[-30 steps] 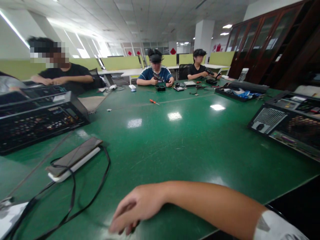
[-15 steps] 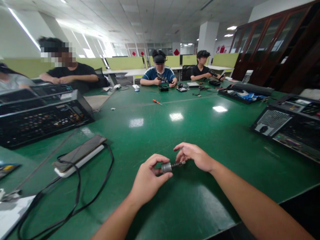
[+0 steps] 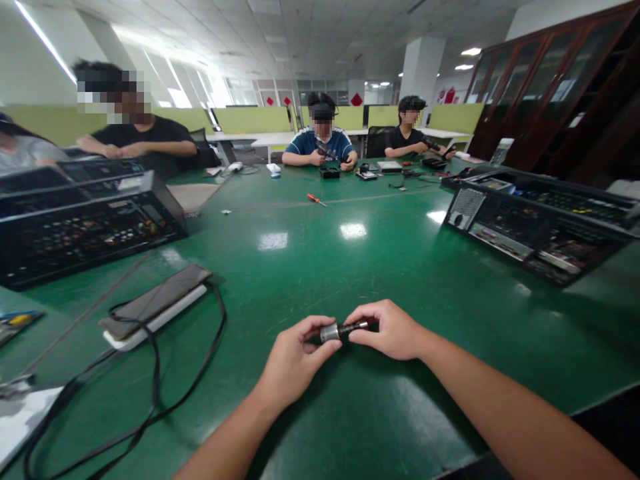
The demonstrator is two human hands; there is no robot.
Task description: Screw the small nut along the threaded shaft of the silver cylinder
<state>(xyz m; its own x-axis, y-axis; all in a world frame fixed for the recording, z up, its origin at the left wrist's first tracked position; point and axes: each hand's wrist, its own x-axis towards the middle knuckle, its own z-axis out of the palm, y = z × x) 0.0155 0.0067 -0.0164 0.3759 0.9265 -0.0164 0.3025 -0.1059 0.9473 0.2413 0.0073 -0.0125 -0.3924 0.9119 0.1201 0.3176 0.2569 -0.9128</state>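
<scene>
In the lower middle of the head view, just above the table, is a small silver metal cylinder with a dark ribbed shaft; its thin, lighter end points right. My left hand grips the cylinder body between thumb and fingers. From the other side, my right hand has closed its thumb and forefinger around the shaft. Some of its fingertips are hidden behind the part. Both hands are near the front of the green table.
Open computer cases stand left and right. A power strip with a brown slab on top and a looped black cable lies left. An orange screwdriver lies farther back. Several people sit around the table, one opposite in blue.
My right hand has come from behind the shaft and closed around it. The left hand keeps its hold. The right computer case has shifted left and now covers the dark tool bag.
</scene>
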